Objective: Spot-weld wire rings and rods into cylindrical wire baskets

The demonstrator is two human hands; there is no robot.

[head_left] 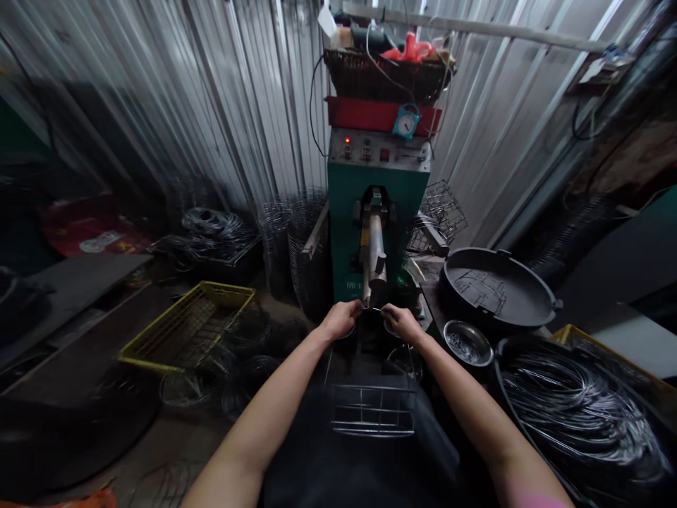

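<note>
In the middle of the view stands a green spot welding machine [349, 233] with a thick metal arm [376, 243] pointing down toward me. Just below its tip runs a thin metal wire [376, 309], pinched at both ends. My left hand [341, 320] is closed on the left end, fingers curled and knuckles up. On the other end, my right hand [403, 323] is closed the same way. A wire grid [373, 410] lies over my dark-covered lap, below the hands. Whether it joins the pinched wire cannot be made out.
To the right are a round black pan [508, 289] with wire pieces, a small metal bowl [468, 343] and a tub of wire rings [582, 402]. A yellow crate [180, 324] sits left, near wire coils [211, 229]. A basket [386, 74] tops the machine.
</note>
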